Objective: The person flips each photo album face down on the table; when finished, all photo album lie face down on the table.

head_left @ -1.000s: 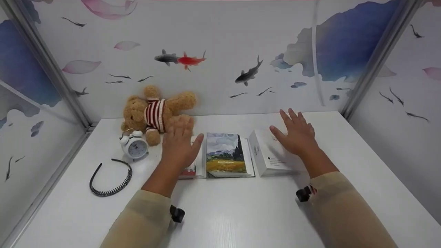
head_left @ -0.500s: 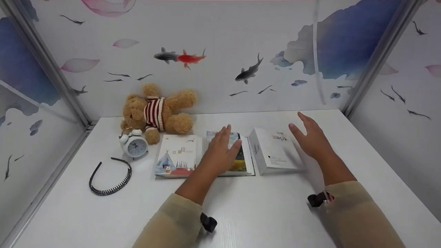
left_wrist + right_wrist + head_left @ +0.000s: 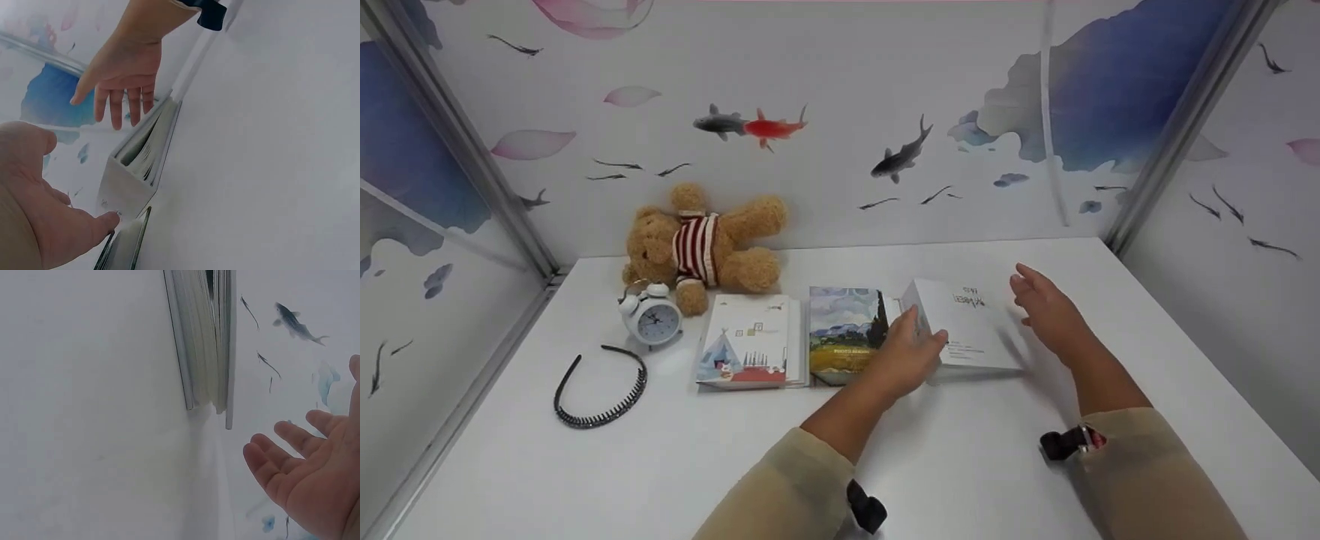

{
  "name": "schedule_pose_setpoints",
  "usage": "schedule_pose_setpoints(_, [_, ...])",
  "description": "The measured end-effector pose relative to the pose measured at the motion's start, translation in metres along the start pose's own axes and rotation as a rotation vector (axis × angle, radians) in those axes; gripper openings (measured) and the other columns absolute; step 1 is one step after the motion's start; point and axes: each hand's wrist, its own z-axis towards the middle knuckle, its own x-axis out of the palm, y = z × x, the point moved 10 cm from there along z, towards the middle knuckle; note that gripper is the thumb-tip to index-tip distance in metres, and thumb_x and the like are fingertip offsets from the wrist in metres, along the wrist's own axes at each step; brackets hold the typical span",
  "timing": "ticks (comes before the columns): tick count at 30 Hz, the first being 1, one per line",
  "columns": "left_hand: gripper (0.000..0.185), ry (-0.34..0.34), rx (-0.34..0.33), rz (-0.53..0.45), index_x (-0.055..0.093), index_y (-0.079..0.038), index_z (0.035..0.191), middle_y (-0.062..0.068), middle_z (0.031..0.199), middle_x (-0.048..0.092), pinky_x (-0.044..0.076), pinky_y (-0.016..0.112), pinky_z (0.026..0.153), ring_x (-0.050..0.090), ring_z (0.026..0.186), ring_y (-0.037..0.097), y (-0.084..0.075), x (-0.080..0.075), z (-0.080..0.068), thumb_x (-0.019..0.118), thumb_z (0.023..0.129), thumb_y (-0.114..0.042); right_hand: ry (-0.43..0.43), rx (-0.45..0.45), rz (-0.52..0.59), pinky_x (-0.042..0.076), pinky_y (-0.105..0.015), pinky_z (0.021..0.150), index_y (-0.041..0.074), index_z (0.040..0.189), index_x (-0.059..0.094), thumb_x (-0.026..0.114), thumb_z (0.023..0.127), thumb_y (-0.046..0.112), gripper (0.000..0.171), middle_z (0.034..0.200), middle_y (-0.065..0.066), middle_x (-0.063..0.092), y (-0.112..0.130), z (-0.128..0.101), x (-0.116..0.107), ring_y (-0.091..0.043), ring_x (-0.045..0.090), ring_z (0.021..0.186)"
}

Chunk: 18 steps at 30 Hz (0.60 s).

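On the counter [image 3: 585, 487], the painted album [image 3: 840, 337] lies beside the left hand [image 3: 904, 360]. Its fingers are released at the spine of the white album [image 3: 979, 330]; I cannot tell if they touch. Further right, the right hand [image 3: 1051, 313] is near this album, fingers also released.

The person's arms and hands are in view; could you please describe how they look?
The left hand and right hand are gloveless. The left sleeve and right sleeve are beige. A small black block sits at each sleeve's end, with a red patch beside the right one.
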Motion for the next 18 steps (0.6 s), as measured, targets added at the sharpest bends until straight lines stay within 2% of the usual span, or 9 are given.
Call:
schedule_pose_setpoints(3, [0.084,-0.013,-0.014,0.003,0.015,-0.015,0.173,0.012,0.181,0.015,0.021,0.055,0.136,0.018,0.168,0.035,0.002,0.009,0.004,0.057,0.108,-0.047,0.040,0.003,0.040,0.036,-0.064,0.127,0.021,0.174,0.013,0.032,0.103,0.080,0.095,0.179,-0.019,0.023,-0.005,-0.002,0.007,-0.045,0.031,0.162])
schedule_pose_setpoints(5, [0.086,-0.016,-0.038,0.017,0.014,-0.014,0.173,0.011,0.181,0.016,0.019,0.052,0.137,0.017,0.168,0.033,0.006,0.014,0.006,0.059,0.107,-0.045,0.074,0.018,0.023,0.035,-0.065,0.127,0.019,0.174,0.017,0.037,0.103,0.079,0.095,0.179,-0.018,0.023,-0.011,-0.003,0.013,-0.046,0.031,0.162])
schedule_pose_setpoints(10, [0.086,-0.021,-0.098,0.064,0.016,-0.013,0.173,0.009,0.181,0.020,0.020,0.049,0.138,0.019,0.169,0.029,0.014,0.021,0.009,0.062,0.106,-0.041,0.141,0.064,-0.064,0.033,-0.067,0.128,0.019,0.171,0.029,0.061,0.103,0.064,0.088,0.177,-0.016,0.029,-0.025,-0.005,0.021,-0.046,0.033,0.161])
schedule_pose_setpoints(13, [0.082,-0.033,-0.089,0.098,0.020,-0.011,0.172,0.008,0.181,0.022,0.021,0.047,0.137,0.021,0.168,0.027,0.013,0.022,0.010,0.063,0.106,-0.035,0.161,0.087,-0.107,0.033,-0.065,0.129,0.019,0.169,0.036,0.073,0.099,0.051,0.086,0.174,-0.016,0.037,-0.031,-0.004,0.022,-0.044,0.033,0.162])
schedule_pose_setpoints(18, [0.077,-0.034,-0.061,0.130,0.026,-0.011,0.171,0.008,0.179,0.026,0.022,0.045,0.137,0.024,0.167,0.027,0.009,0.023,0.011,0.063,0.106,-0.028,0.196,0.086,-0.159,0.031,-0.061,0.131,0.017,0.164,0.045,0.080,0.096,0.043,0.081,0.170,-0.015,0.044,-0.035,-0.004,0.025,-0.041,0.035,0.162])
